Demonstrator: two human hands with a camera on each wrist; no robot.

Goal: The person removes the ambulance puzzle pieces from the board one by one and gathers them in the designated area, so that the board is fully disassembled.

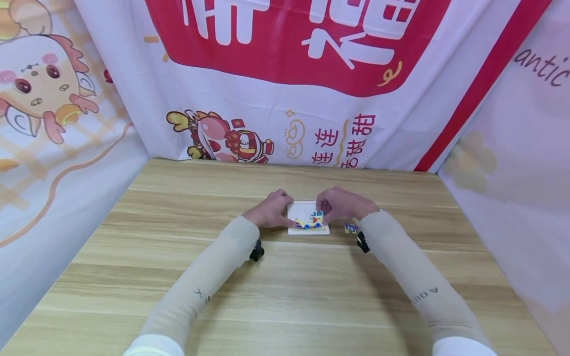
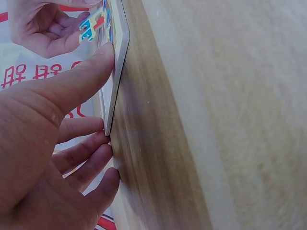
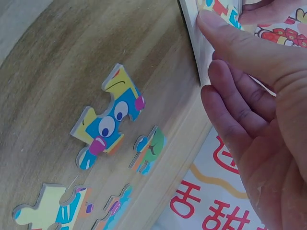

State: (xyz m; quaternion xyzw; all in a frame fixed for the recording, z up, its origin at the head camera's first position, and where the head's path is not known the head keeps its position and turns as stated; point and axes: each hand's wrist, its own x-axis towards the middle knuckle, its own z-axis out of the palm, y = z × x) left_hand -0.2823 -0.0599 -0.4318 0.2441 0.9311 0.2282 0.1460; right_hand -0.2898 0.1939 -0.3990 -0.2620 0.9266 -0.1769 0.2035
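A white puzzle board [image 1: 303, 208] lies flat on the table, with joined pieces picturing a yellow-and-blue vehicle [image 1: 306, 225] along its near side. My left hand [image 1: 269, 209] holds the board's left side, the thumb on top near the front and the fingertips at its edge. From the right, my right hand [image 1: 344, 202] pinches a puzzle piece [image 2: 88, 28] with red and blue on it, tilted up over the board. Right of the board lie loose puzzle pieces, among them a blue-and-yellow piece with two eyes [image 3: 113, 122].
Beside the eyed piece are a green piece [image 3: 154, 149], a pale yellow piece [image 3: 45, 208] and a blue-and-orange piece [image 3: 116, 207]. Printed cloth [image 1: 285, 94] hangs behind the wooden table [image 1: 285, 291] and at both sides. Each wrist wears a small black camera.
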